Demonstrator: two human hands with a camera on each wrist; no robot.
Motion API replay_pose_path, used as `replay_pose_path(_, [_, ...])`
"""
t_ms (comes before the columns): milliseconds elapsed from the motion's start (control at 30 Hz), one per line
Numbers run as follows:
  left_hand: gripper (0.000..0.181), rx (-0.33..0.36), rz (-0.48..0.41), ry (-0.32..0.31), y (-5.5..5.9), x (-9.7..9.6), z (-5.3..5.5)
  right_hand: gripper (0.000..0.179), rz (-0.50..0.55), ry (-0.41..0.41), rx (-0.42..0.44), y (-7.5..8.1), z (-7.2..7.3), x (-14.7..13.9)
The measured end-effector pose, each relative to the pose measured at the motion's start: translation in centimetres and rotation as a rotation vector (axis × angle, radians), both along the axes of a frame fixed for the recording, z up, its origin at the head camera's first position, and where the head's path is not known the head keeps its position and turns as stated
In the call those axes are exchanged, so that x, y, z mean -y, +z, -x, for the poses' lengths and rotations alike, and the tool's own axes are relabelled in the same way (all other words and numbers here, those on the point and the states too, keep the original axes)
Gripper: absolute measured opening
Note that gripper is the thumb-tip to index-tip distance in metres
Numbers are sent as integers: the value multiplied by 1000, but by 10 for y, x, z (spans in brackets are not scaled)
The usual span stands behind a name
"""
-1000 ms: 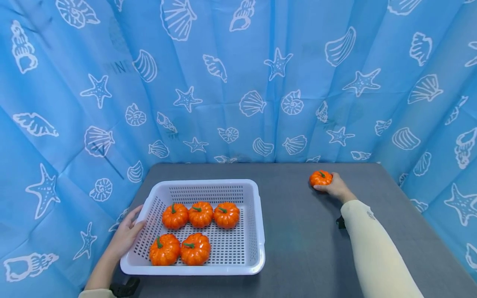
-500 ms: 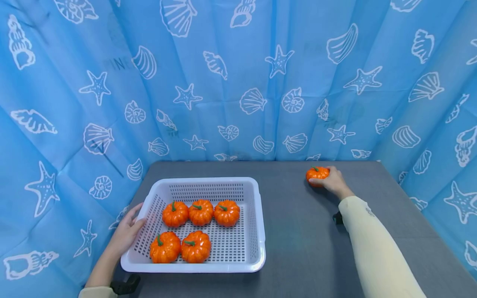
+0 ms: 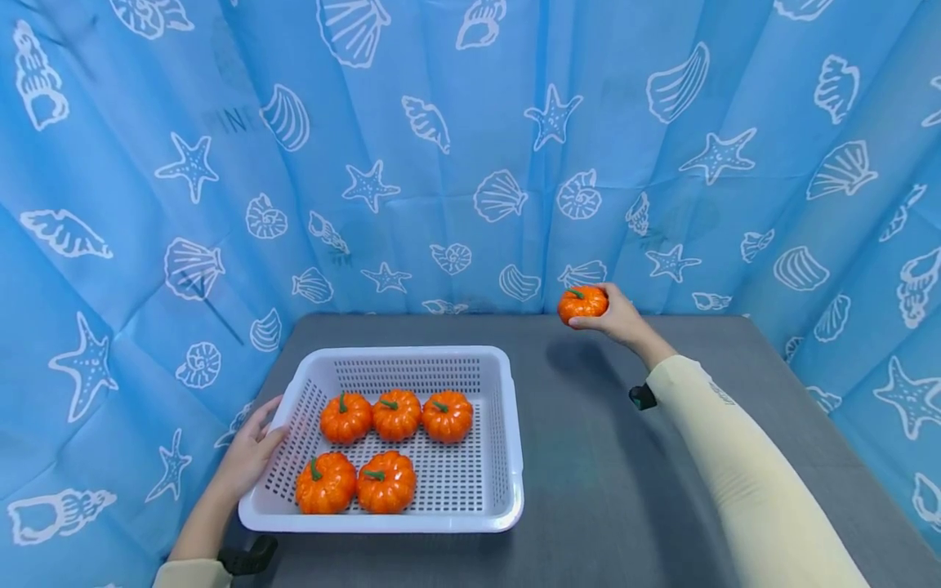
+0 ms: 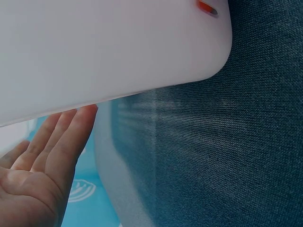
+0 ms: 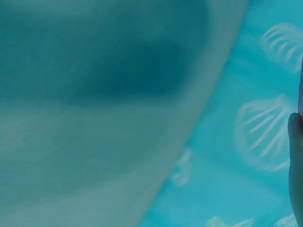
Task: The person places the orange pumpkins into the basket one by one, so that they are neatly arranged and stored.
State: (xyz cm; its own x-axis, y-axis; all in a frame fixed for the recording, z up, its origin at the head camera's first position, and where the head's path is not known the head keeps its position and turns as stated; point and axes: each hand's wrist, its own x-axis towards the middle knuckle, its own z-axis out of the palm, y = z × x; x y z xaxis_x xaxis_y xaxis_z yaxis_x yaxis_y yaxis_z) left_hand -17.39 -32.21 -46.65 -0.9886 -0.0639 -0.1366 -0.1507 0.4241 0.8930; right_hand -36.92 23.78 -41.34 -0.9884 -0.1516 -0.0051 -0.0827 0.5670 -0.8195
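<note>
In the head view my right hand (image 3: pixel 619 317) holds an orange pumpkin (image 3: pixel 581 303) with a green stem, thumb and fingers round its right side. The pumpkin is raised above the far edge of the table, its shadow below. Only a sliver of that hand (image 5: pixel 296 161) shows at the right edge of the right wrist view. My left hand (image 3: pixel 246 457) touches the left side of a white perforated plastic basket (image 3: pixel 507 457); the left wrist view shows its fingers (image 4: pixel 71 137) straight against the basket (image 4: pixel 118 52). Inside the basket sit several similar pumpkins (image 3: pixel 385 482) in two rows.
The dark grey table (image 3: pixel 573 474) extends right of the basket. A blue curtain (image 3: pixel 456 163) with white shell and starfish prints hangs behind the table and along both sides. Black wrist straps (image 3: pixel 250 557) show below the hands.
My right hand has lifted the pumpkin off the table and carried it up and to the left. The left hand and basket stay in place; the head view has tilted slightly.
</note>
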Motion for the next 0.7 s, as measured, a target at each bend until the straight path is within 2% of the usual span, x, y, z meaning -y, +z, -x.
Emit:
replay_pose_path(133, [65, 9, 11, 3, 1, 0, 1, 85, 46, 121, -12, 24, -5, 33])
replay_pose_path(233, [64, 7, 17, -1, 0, 0, 1, 82, 84, 227, -6, 34, -9, 57])
replay_pose_path(400, [63, -9, 14, -6, -2, 2, 2, 81, 81, 385, -26, 36, -13, 93])
replay_pose_path(533, [62, -22, 4, -12, -2, 3, 1, 77, 62, 535, -37, 40, -23, 118])
replay_pose_path(700, [62, -31, -1, -23, -2, 3, 1, 77, 20, 717, 11, 45, -39, 146])
